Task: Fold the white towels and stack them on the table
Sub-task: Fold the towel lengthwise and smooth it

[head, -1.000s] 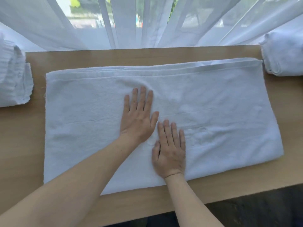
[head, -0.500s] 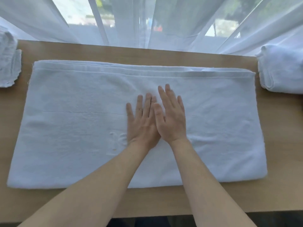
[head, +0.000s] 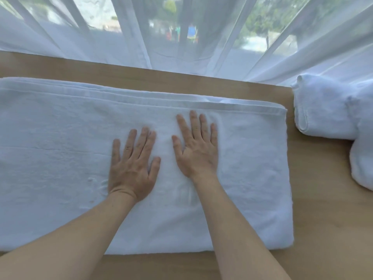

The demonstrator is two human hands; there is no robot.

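Since a moment ago the left hand (head: 132, 170) and right hand (head: 196, 146) have slid apart across the towel (head: 242, 168), fingers spread flat, gripping nothing. Towel lies mid-desk (head: 323, 219), smoothed; probably ready for another fold. Folded towels (head: 327, 110) at 2 o'clock.

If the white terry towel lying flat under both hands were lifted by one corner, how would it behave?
The white terry towel would likely droop limply, since it already lies in soft folded layers. Its thick pile probably resists sliding on the wooden table. It cannot roll or break.
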